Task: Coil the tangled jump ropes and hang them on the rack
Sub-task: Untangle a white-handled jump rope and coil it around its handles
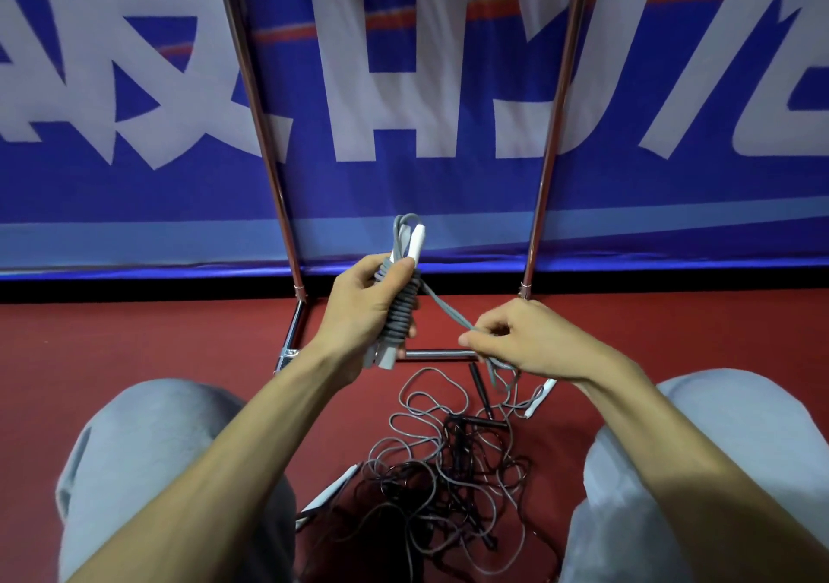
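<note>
Head view: just in front of the rack (545, 169), the left hand (368, 309) is gripping the grey rope bundle (400, 313) while the right hand (525, 340) is pinching its loose tail (446, 306), best kept taut for tight, even wraps.

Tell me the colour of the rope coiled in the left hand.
Grey rope, white handle; head view.
</note>
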A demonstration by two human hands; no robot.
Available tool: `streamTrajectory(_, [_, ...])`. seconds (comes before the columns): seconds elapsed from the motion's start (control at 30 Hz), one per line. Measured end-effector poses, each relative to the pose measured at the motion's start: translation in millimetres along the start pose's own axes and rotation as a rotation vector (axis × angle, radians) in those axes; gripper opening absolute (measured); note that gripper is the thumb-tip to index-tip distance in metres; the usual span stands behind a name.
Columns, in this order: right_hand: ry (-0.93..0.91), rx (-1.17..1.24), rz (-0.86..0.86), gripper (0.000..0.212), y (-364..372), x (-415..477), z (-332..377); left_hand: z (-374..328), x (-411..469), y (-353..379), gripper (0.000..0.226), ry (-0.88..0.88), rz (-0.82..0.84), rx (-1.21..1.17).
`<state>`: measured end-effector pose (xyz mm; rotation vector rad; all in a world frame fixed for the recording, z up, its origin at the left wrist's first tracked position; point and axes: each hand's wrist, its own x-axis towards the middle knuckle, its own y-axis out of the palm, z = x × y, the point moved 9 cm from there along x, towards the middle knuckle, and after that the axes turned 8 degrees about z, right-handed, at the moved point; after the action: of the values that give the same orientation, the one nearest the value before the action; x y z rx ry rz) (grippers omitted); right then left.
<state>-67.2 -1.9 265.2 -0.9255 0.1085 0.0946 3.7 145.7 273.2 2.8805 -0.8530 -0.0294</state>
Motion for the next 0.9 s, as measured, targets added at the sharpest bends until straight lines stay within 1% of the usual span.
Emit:
streamTrajectory(0.1, [0.048, 0.005, 0.099, 0.043, 8, -1, -5, 3, 3, -7, 0.026, 0.005, -0.039, 0.088])
streamTrajectory(0.17, [0.096, 0.007, 0.169, 0.041, 11, -5, -8, 1, 5, -12, 0.023, 0.048, -0.056, 0.216])
streamTrajectory(0.2, [0.112, -0.006, 0.2, 0.039, 12, -8, -9, -4, 5, -14, 0.022, 0.095, -0.072, 0.375])
streamTrajectory(0.23, [0.119, -0.03, 0.225, 0.037, 12, -11, -9, -9, 5, -15, 0.024, 0.153, -0.086, 0.594])
streamTrajectory(0.3, [0.083, -0.086, 0.246, 0.036, 11, -17, -3, -14, 5, -10, 0.033, 0.247, -0.072, 1.002])
streamTrajectory(0.37, [-0.003, -0.156, 0.216, 0.033, 9, -20, 9, -10, 6, -3, 0.036, 0.25, -0.016, 1.217])
streamTrajectory(0.43, [-0.097, -0.238, 0.187, 0.029, 10, -21, 20, -2, 7, 4, 0.037, 0.229, 0.048, 1.372])
streamTrajectory(0.5, [-0.153, -0.322, 0.193, 0.026, 17, -21, 29, 9, 8, 13, 0.04, 0.208, 0.135, 1.504])
streamTrajectory(0.57, [-0.177, -0.381, 0.176, 0.026, 21, -21, 37, 20, 6, 23, 0.041, 0.187, 0.236, 1.597])
streamTrajectory(0.6, [-0.176, -0.402, 0.139, 0.023, 19, -21, 40, 25, 4, 28, 0.044, 0.184, 0.288, 1.632])
streamTrajectory(0.67, [-0.148, -0.46, -0.005, 0.019, 5, -22, 44, 34, 0, 38, 0.056, 0.173, 0.375, 1.668])
streamTrajectory(0.73, [-0.131, -0.494, -0.156, 0.023, -11, -25, 45, 36, -3, 47, 0.062, 0.186, 0.416, 1.655])
streamTrajectory(0.8, [-0.13, -0.485, -0.241, 0.024, -20, -27, 45, 32, -7, 54, 0.055, 0.226, 0.422, 1.627])
streamTrajectory(0.9, [-0.107, -0.468, -0.306, 0.025, -27, -27, 36, 25, -10, 57, 0.044, 0.24, 0.422, 1.575])
